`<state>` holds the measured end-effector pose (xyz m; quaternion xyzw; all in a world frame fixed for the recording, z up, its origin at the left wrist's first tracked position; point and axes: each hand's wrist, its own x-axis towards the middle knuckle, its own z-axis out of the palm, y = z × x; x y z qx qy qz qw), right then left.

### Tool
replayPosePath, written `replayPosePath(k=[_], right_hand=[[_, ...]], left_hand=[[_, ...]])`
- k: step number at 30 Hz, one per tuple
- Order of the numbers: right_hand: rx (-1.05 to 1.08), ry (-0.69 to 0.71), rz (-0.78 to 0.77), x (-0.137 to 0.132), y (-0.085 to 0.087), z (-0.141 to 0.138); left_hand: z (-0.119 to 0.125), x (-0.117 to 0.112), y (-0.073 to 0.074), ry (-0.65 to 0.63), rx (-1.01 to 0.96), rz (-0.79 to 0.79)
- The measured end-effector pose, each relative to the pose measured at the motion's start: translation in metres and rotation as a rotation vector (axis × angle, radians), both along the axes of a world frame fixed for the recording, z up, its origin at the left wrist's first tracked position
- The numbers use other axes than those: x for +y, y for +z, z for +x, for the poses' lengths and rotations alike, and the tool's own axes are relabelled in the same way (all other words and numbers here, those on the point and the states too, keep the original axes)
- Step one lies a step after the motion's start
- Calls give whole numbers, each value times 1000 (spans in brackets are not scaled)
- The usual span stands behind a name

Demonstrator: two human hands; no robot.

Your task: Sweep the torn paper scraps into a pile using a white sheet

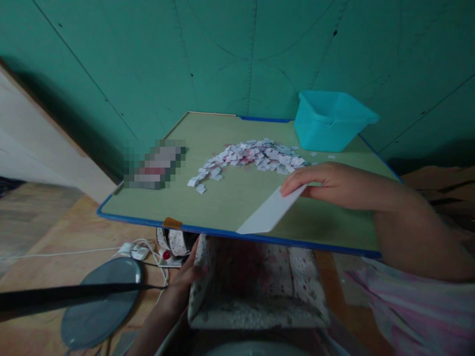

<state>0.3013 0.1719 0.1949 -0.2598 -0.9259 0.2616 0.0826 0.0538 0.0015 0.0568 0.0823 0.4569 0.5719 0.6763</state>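
My right hand (326, 185) lies on the green table top (230, 198), fingers together and flat, pressing one end of a long white paper strip (270, 212) that reaches to the table's near blue edge. An arc of several small white and pink paper squares (248, 157) lies just beyond it. My left hand (183, 277) is below the table, its fingers curled on the edge of a patterned fabric cushion (256, 287).
A turquoise plastic tub (330, 121) stands at the table's far right corner. A blurred-out object (154, 163) lies at the table's left. On the floor are a grey round base (100, 301) with a black pole, a white cable and a plug (135, 250). A green wall stands behind.
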Motion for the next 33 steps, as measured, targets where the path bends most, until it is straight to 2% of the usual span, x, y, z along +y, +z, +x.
replayPosePath(k=[3,5,7,12,15,19,23,26,29,33], right_hand=[[2,-98,38,4,3,10],[24,-196,40,8,3,14],[47,-267,-30,14,1,18],[107,-340,-214,28,-13,15],[141,-352,-336,27,-21,6],[148,-324,-487,19,-24,-7],[117,-318,-566,12,-24,-14],[131,-314,-606,11,-25,-17],[145,-301,-633,10,-27,-18],[148,-282,-641,9,-31,-19]], left_hand=[[3,1,4,-1,-51,87],[3,0,4,-1,-73,93],[2,-2,2,-16,-48,49],[-3,-7,-8,-62,117,-90],[-4,-7,-10,-33,110,-82],[0,-7,-3,-42,117,-43],[3,-8,7,-48,137,-29],[3,-8,9,-41,120,-71],[2,-7,3,-29,91,-96],[-2,-6,-11,-25,70,-111]])
